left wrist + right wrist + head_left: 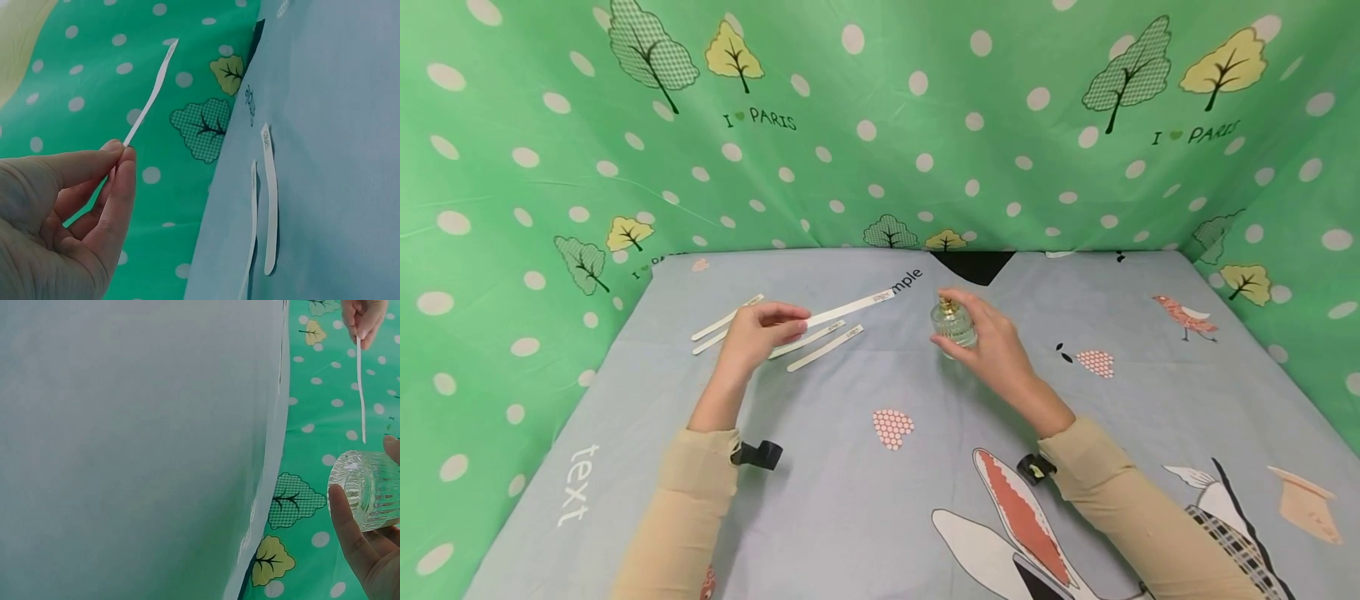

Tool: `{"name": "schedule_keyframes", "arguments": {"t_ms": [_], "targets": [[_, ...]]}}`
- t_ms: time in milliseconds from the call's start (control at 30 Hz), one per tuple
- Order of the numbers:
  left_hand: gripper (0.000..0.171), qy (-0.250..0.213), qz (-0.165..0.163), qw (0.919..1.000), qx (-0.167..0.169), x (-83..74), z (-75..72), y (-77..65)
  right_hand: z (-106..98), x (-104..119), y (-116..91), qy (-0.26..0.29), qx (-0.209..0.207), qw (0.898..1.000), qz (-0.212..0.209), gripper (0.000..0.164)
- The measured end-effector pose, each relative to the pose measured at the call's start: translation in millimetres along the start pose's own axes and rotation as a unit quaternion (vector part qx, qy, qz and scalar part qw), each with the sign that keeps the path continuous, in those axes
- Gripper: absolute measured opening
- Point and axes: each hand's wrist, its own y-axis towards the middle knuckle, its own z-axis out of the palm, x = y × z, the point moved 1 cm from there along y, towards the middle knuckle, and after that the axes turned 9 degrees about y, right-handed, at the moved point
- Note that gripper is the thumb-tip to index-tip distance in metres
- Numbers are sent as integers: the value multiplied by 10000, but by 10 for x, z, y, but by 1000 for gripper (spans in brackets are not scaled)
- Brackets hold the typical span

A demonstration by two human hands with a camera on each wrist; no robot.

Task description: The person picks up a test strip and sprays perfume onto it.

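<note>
My left hand [758, 335] pinches one end of a white paper perfume test strip [853, 307] between thumb and fingers. The strip points up and to the right, raised off the cloth, with small print near its free tip. In my right hand [994, 340] is a ribbed clear glass perfume bottle [952, 327] with a gold spray top. Thumb and fingers grip it, the index finger at the top. In the right wrist view the glass base [359, 490] shows, with the strip's tip a little apart from it.
Several more paper strips lie on the grey-blue printed cloth [850, 500], among them one strip [825, 349] just right of the left hand and another [726, 318] to its left. A green dotted curtain [880, 183] stands behind and at both sides.
</note>
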Motion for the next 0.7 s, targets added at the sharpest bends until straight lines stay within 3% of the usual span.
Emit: {"name": "schedule_keyframes", "arguments": {"t_ms": [700], "targets": [[25, -128, 323, 9993, 141, -85, 149, 9, 31, 15, 2, 33, 36, 10000, -21, 63]]}}
